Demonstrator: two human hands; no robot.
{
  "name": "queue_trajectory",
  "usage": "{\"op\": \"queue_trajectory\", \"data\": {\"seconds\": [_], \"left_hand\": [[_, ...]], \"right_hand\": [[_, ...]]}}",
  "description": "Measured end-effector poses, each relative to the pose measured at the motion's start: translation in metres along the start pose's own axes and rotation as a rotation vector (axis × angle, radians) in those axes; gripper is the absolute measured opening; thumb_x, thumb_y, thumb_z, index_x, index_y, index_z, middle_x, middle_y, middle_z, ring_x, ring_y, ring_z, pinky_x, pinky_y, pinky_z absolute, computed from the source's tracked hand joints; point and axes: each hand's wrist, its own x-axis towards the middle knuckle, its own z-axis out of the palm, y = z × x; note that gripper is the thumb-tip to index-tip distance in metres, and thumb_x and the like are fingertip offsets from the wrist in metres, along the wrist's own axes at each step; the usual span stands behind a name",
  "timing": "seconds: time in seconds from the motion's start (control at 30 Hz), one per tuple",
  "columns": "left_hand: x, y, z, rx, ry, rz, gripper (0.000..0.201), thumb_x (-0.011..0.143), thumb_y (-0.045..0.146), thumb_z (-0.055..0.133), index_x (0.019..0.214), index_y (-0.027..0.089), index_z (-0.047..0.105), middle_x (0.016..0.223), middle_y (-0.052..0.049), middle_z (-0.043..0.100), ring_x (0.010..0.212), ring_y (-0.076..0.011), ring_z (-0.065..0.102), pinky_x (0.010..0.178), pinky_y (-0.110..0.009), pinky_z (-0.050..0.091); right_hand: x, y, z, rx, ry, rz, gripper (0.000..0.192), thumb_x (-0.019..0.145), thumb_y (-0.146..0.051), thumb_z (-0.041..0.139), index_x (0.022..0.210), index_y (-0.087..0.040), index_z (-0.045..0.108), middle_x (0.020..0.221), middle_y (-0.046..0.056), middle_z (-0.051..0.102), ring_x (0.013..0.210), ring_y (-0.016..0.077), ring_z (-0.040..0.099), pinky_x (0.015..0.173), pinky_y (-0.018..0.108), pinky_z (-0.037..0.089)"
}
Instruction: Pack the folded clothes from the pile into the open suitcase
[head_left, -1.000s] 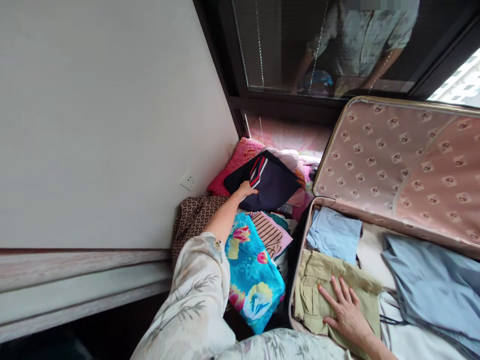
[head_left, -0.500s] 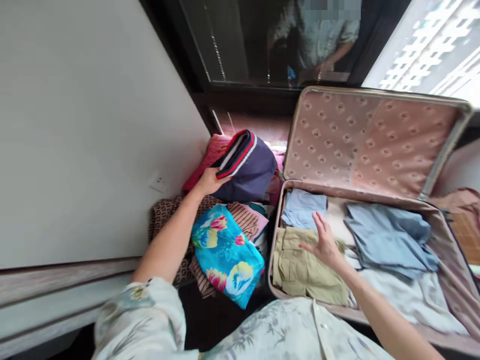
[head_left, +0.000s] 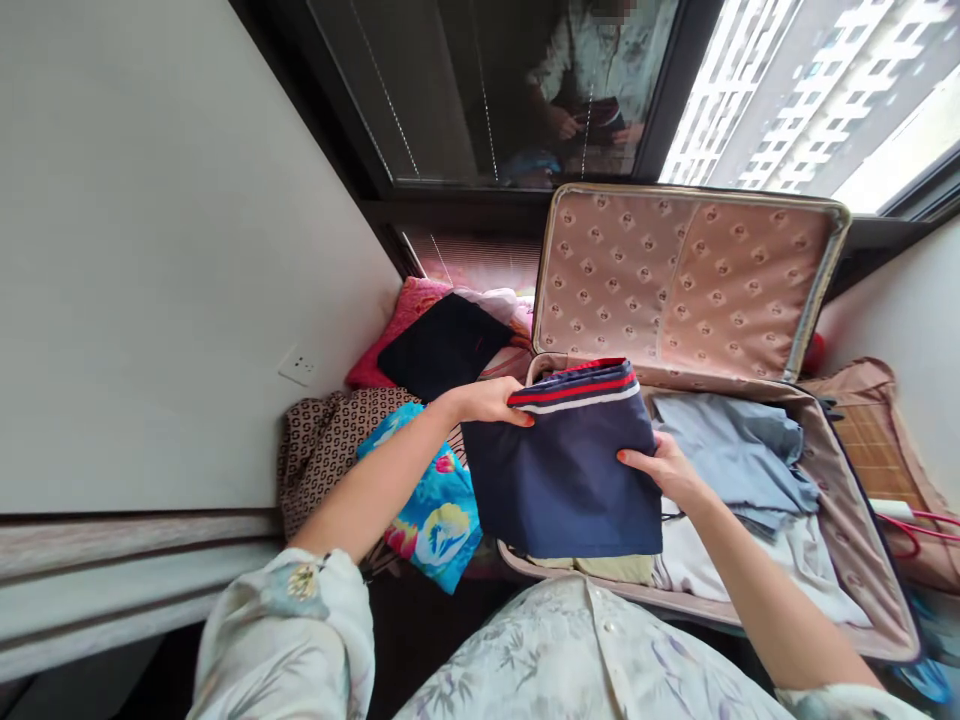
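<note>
A folded navy garment [head_left: 570,480] with a red-and-white striped band hangs over the left side of the open suitcase [head_left: 855,570]. At its upper left corner, the fingers of my left hand [head_left: 491,402] close on the striped band. My right hand [head_left: 664,465] grips its right edge, thumb in front. Under it, the khaki clothing [head_left: 615,568] is mostly hidden. To the right in the case are folded blue-grey clothes [head_left: 731,440] and a white garment [head_left: 787,570].
Left of the case lie a blue flowered cloth [head_left: 442,530], a brown patterned cloth [head_left: 330,450] and a folded black garment [head_left: 446,345]. The suitcase lid [head_left: 682,280] leans up by the window. A wall with a socket [head_left: 298,366] borders the left side.
The navy garment has moved right, from the clothes pile to over the suitcase. My right hand has taken hold of its right edge. A black garment now shows on the pile.
</note>
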Motion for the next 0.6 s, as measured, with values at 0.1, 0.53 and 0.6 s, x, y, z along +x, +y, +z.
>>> {"op": "queue_trajectory", "data": {"seconds": [0.1, 0.53, 0.6], "left_hand": [[0.051, -0.006, 0.004, 0.198, 0.156, -0.055, 0.040, 0.074, 0.040, 0.086, 0.103, 0.013, 0.080, 0.092, -0.003, 0.077, 0.086, -0.0222, 0.069, 0.080, -0.029, 0.054], [0.109, -0.079, 0.186, 0.793, 0.255, -0.433, 0.097, 0.091, 0.059, 0.068, 0.168, 0.025, 0.021, 0.175, -0.019, -0.003, 0.157, -0.0527, -0.006, 0.116, -0.080, 0.016], [0.102, -0.100, 0.206, 0.787, 0.246, -0.477, 0.095, 0.091, 0.064, 0.064, 0.168, 0.031, 0.019, 0.175, -0.016, -0.005, 0.157, -0.0518, -0.007, 0.115, -0.082, 0.015]], "right_hand": [[0.012, 0.022, -0.034, 0.107, 0.122, 0.037, 0.057, 0.058, -0.052, 0.093, 0.099, -0.018, 0.073, 0.090, 0.007, 0.078, 0.075, 0.0244, 0.073, 0.073, 0.040, 0.061], [0.056, 0.129, -0.055, -1.260, 0.526, -0.175, 0.078, 0.096, -0.056, 0.050, 0.165, -0.029, 0.028, 0.169, 0.018, 0.025, 0.153, 0.0417, 0.026, 0.111, 0.062, 0.036], [0.058, 0.142, -0.036, -1.411, 0.454, -0.238, 0.076, 0.097, -0.060, 0.049, 0.166, -0.037, 0.025, 0.173, 0.013, 0.013, 0.155, 0.0439, 0.016, 0.113, 0.062, 0.033]]}}
